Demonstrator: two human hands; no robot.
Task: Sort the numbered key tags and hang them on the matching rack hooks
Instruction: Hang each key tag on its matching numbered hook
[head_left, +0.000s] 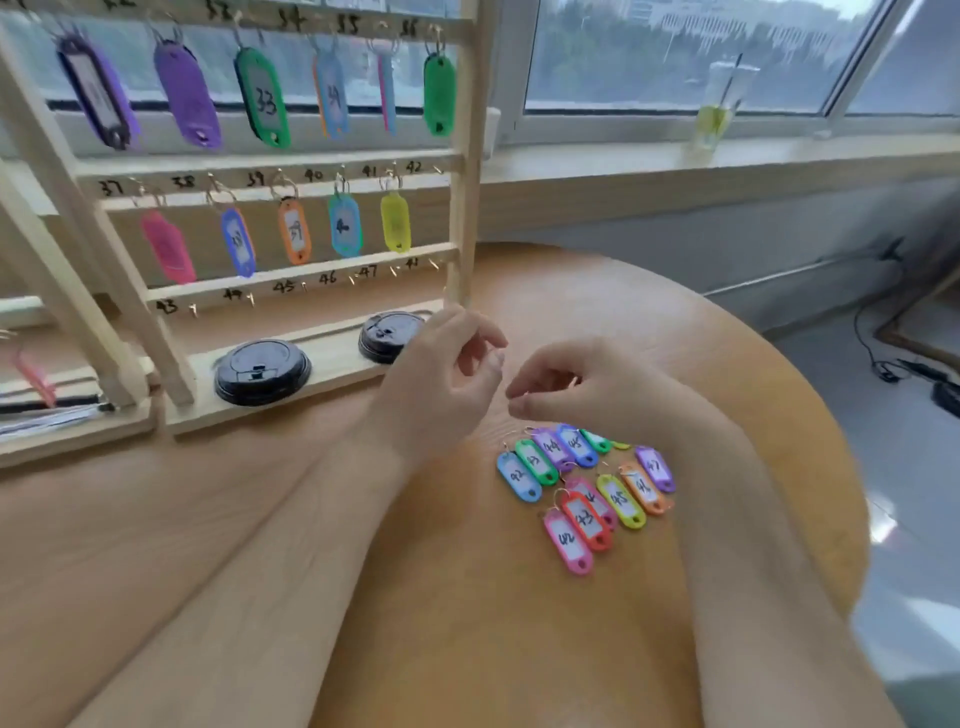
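On the tabletop (467, 623), key tags (584, 486) laid in rows, left hand (441, 374) and right hand (576, 384) held near them, fingers (519, 402) curled, grip cannot be told, rack (470, 156) behind.

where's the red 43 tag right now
In the head view the red 43 tag lies on the wooden table, right of centre. It is in the nearer row of loose tags, right beside the pink 42 tag.

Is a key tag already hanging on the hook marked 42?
No, the hook marked 42 at the right end of its row is bare, beside the yellow tag.
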